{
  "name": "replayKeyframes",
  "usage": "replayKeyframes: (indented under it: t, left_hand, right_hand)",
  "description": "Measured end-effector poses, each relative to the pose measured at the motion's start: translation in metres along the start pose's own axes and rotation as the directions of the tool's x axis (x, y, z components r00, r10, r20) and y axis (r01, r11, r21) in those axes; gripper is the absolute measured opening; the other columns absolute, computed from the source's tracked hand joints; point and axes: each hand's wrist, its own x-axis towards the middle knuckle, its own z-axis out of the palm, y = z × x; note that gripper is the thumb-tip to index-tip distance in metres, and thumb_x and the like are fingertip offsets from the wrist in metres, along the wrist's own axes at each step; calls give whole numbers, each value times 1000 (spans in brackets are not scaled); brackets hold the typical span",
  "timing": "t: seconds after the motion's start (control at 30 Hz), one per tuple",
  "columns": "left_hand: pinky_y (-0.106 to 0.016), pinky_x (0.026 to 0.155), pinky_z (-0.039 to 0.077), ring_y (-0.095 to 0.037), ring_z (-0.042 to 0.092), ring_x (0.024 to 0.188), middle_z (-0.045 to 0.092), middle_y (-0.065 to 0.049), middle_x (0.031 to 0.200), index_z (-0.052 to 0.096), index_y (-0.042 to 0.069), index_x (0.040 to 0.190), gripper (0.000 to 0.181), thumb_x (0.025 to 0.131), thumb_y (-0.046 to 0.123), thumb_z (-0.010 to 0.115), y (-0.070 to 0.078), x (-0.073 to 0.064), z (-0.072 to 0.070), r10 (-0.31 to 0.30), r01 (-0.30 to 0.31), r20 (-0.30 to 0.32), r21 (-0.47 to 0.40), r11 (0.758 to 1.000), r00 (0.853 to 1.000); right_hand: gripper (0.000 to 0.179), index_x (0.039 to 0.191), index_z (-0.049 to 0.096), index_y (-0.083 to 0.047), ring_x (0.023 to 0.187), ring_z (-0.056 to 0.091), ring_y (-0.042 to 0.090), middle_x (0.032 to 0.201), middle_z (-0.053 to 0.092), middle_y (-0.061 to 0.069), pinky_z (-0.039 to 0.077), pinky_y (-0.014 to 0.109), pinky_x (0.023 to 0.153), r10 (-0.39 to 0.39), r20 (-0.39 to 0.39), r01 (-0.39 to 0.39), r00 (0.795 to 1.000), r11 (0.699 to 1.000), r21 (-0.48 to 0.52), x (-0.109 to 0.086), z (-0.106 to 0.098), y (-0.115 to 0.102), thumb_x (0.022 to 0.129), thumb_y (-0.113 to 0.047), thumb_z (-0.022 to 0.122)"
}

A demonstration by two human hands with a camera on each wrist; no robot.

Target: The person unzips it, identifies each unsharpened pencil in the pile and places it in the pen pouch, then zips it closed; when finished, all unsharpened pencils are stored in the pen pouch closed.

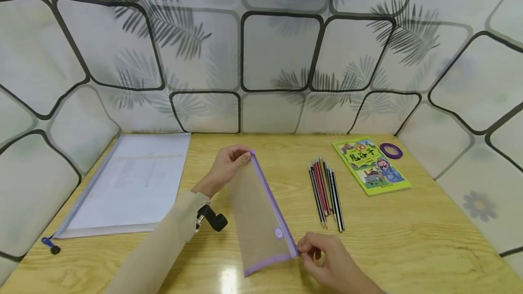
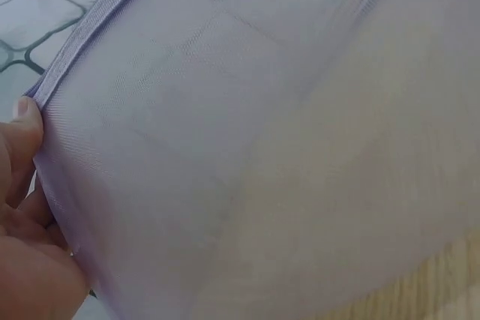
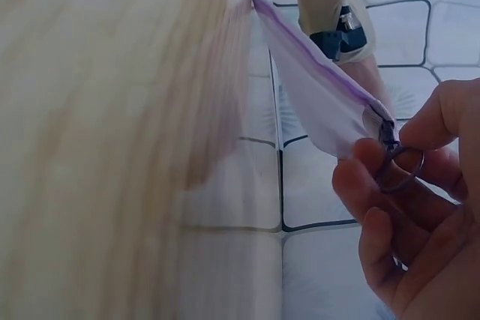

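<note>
A see-through mesh zipper pouch [image 1: 255, 221] with purple trim is held up over the table in the head view. My left hand [image 1: 224, 167] pinches its far top corner between thumb and fingers; the left wrist view shows the thumb [image 2: 26, 114] on the purple edge. At the near end of the zipper [image 1: 271, 198], my right hand [image 1: 331, 260] pinches the zipper pull [image 3: 388, 134], which carries a dark ring [image 3: 421, 166] in the right wrist view. The zipper edge is stretched straight between both hands. A small round label [image 1: 278, 232] sits near the zipper's lower end.
Right of the pouch lie several pencils [image 1: 325, 189] in a loose bundle. Farther right are a green comic-style book [image 1: 372, 165] and a purple tape roll [image 1: 391, 150]. A large clear document pouch [image 1: 126, 180] covers the table's left side. A patterned curtain [image 1: 282, 53] surrounds the table.
</note>
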Motion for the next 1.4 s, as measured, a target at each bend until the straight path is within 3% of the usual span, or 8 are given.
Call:
replayKeyframes:
  t: [0.23,0.53,0.77,0.97,1.17,1.33,1.4]
  left_hand:
    - [-18,70,46,-3,57,80,65,8,93,61,-10,115,28,98,11,54,7,-2,5,-18,20,67,-27,999,998]
    - [-19,73,46,-4,57,83,66,4,98,61,-8,117,29,99,12,53,7,-5,8,-48,51,101,-28,998,994]
    - [-18,74,47,-5,57,86,66,-2,104,61,-6,118,28,99,12,53,7,-6,11,-83,85,98,-21,996,992]
    - [-18,73,47,-6,56,84,66,-1,101,61,-6,118,27,99,11,53,3,-6,14,-102,105,105,-23,994,989]
    - [-19,75,47,-7,56,85,66,-5,102,61,-4,118,27,99,12,52,1,-8,15,-113,115,141,-4,993,983]
    - [-21,77,46,-7,56,86,66,-10,106,62,-3,117,26,99,14,52,1,-10,24,-120,120,164,12,993,979]
    - [-21,77,46,-7,56,86,66,-12,107,62,-3,117,26,100,14,52,2,-9,27,-112,111,161,18,994,981]
  right_hand:
    - [32,90,57,-13,76,56,-2,85,67,-3,50,19,60,114,93,-112,989,993,-28,2,-4,-5,73,14,62]
    - [48,125,42,4,82,61,5,88,71,-5,51,25,73,71,114,-65,991,996,-56,15,-10,-1,80,15,56]
    - [40,128,43,5,75,57,0,87,71,-1,52,20,63,117,152,-118,981,993,-4,26,-8,3,91,6,55]
    - [36,129,43,3,69,55,0,89,72,5,50,21,55,214,227,-234,950,970,65,39,-8,6,95,0,53]
    - [32,128,48,2,70,58,1,90,71,8,52,22,56,315,349,-367,883,926,94,57,-9,12,98,-8,52]
    - [31,126,49,3,71,59,3,90,70,9,52,21,58,355,401,-419,845,904,84,68,-11,21,97,-9,53]
    - [28,123,50,2,70,58,4,88,70,8,50,20,59,358,407,-425,841,901,85,71,-13,24,97,-9,53]
